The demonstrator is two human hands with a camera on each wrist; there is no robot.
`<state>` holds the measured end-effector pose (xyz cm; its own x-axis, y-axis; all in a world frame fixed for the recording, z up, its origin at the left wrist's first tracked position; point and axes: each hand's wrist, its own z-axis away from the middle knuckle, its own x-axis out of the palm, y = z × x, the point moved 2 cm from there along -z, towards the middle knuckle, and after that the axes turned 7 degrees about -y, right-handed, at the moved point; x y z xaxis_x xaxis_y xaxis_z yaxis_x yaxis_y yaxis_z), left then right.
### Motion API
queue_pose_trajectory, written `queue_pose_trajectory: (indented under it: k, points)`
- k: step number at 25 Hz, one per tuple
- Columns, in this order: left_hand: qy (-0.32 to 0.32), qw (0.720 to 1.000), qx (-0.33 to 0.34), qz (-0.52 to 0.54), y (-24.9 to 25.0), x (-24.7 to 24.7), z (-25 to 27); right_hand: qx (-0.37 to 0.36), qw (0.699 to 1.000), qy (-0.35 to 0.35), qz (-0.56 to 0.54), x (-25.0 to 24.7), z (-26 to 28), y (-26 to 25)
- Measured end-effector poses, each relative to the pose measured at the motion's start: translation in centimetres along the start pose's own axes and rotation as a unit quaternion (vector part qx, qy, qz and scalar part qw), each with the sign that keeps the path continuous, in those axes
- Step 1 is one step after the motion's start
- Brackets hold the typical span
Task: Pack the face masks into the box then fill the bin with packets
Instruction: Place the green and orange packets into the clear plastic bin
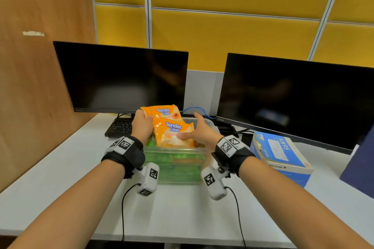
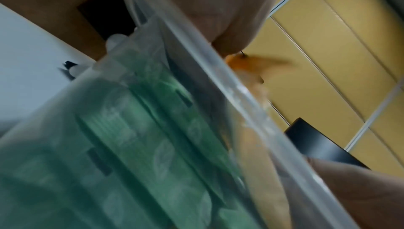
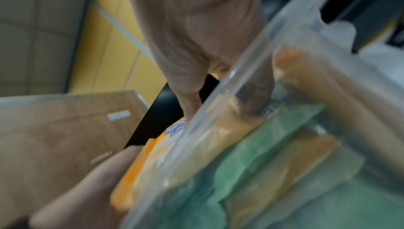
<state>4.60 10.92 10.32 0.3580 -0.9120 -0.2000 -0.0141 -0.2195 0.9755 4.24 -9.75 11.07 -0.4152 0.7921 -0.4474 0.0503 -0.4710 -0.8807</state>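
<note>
I am holding two orange packets over the clear bin (image 1: 174, 150), which is sitting on the white desk (image 1: 60, 178) right in front of me. The far packet (image 1: 162, 111) is sticking up above the bin's back left, and my left hand (image 1: 141, 125) is gripping its left edge with curled fingers. The near packet (image 1: 172, 133) is lying tilted across the top of the bin, overlapping the far one. My right hand (image 1: 199, 129) is pressing its thumb onto the near packet's lower right part, with the fingers reaching forward over the bin's right side; whether they are curling under the packet I cannot tell from the head view, and the right wrist view is too blurred to settle it.

Through the bin's wall I am seeing green packets (image 1: 178, 170) stacked inside, with an orange one between them.

The blue mask box (image 1: 281, 153) is lying closed on the desk just right of the bin. Behind the bin, two dark monitors (image 1: 121, 77) are standing side by side, with a black keyboard (image 1: 119, 127) under the left one and a blue cable (image 1: 199, 110) looping between them.
</note>
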Motion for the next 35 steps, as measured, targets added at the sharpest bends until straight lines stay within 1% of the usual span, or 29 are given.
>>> queue_pose_trajectory:
  k: [2,3,4,6,7,8,9,10,11,12,13,14,15,16,17,18,19,20,21,23,24,25,28,29,30,32,33,34,35]
  points:
    - [-0.010,1.000,0.003,0.018,-1.2,0.0,-1.2,-0.019,0.995,-0.058,-0.080,0.3,0.0,-0.4]
    - [0.005,0.999,0.000,0.038,-1.6,-0.2,-1.6,-0.048,0.990,-0.062,-0.113,-0.2,0.3,-1.2]
    - [0.036,0.998,-0.002,0.057,-1.4,-0.5,-1.3,-0.074,0.986,-0.033,-0.145,-1.0,0.6,-2.1]
    - [0.114,0.988,-0.009,0.107,-0.1,-1.1,0.3,-0.118,0.970,0.071,-0.201,-3.4,1.2,-3.7]
    - [0.139,0.982,-0.018,0.130,0.3,-1.2,0.9,-0.128,0.961,0.107,-0.222,-4.4,1.3,-4.0]
    - [0.156,0.976,-0.033,0.146,0.4,-1.3,1.3,-0.119,0.959,0.119,-0.229,-4.8,1.8,-4.2]
    - [0.156,0.974,-0.047,0.154,0.4,-1.2,1.3,-0.088,0.970,0.105,-0.200,-4.7,2.2,-3.9]
    - [0.154,0.974,-0.055,0.158,0.4,-1.2,1.4,-0.033,0.991,0.065,-0.108,-4.0,2.5,-3.4]
    - [0.151,0.974,-0.060,0.159,0.5,-1.3,1.5,0.040,0.998,0.013,0.046,-3.3,2.8,-2.6]
    - [0.146,0.974,-0.057,0.165,0.3,-1.3,1.3,0.093,0.974,-0.028,0.204,-2.7,2.9,-2.0]
    - [0.141,0.974,-0.047,0.169,0.2,-1.3,1.1,0.109,0.940,-0.029,0.323,-2.2,2.6,-1.7]
    - [0.133,0.975,-0.041,0.176,0.2,-1.3,1.2,0.092,0.916,0.006,0.390,-1.7,2.2,-2.0]
    - [0.127,0.975,-0.027,0.182,0.2,-1.4,1.2,0.061,0.914,0.052,0.398,-1.4,1.6,-2.3]
    - [0.118,0.975,-0.015,0.188,0.2,-1.3,1.3,0.017,0.928,0.080,0.364,-0.8,1.1,-2.6]
    - [0.108,0.976,-0.005,0.187,0.4,-1.3,1.6,-0.013,0.947,0.068,0.312,0.2,0.7,-2.8]
    - [0.098,0.980,-0.003,0.171,0.5,-1.2,1.8,-0.044,0.958,0.036,0.281,1.3,0.2,-2.8]
    - [0.085,0.984,-0.001,0.154,0.5,-1.1,1.8,-0.052,0.959,-0.008,0.279,2.5,-0.1,-2.5]
    - [0.069,0.988,-0.009,0.139,0.6,-0.9,1.7,-0.060,0.953,-0.030,0.294,3.3,-0.7,-1.8]
    - [0.052,0.991,-0.013,0.124,0.5,-0.8,1.5,-0.055,0.947,-0.034,0.313,3.4,-0.7,-1.6]
    - [0.015,0.993,-0.026,0.115,-0.2,-0.5,0.7,-0.034,0.934,0.000,0.355,2.2,-1.0,-0.8]
    - [0.004,0.994,-0.032,0.106,-0.6,-0.4,0.3,-0.025,0.931,0.021,0.363,1.6,-1.0,-0.4]
    - [-0.002,0.995,-0.030,0.094,-0.6,-0.3,0.3,-0.015,0.935,0.023,0.353,1.3,-0.8,-0.2]
    - [-0.015,0.999,0.018,0.025,0.1,-0.2,1.3,-0.023,0.946,-0.050,0.318,1.4,-0.8,0.2]
    - [-0.009,0.999,0.044,-0.016,0.7,-0.2,1.9,-0.031,0.952,-0.050,0.300,1.4,-0.9,0.1]
    - [0.005,0.996,0.064,-0.055,1.1,-0.3,2.6,-0.043,0.958,-0.029,0.281,1.3,-1.1,0.0]
    - [0.018,0.990,0.080,-0.111,1.8,-0.6,4.2,-0.040,0.970,0.043,0.234,0.5,-1.2,0.1]
    - [0.003,0.987,0.074,-0.143,2.0,-0.8,4.7,-0.028,0.976,0.067,0.207,0.3,-1.4,0.2]
    - [-0.037,0.981,0.056,-0.183,2.1,-0.9,5.0,-0.014,0.979,0.075,0.188,0.2,-1.6,0.4]
    - [-0.095,0.970,0.027,-0.223,2.3,-1.1,5.5,-0.007,0.980,0.066,0.186,0.4,-1.9,0.6]
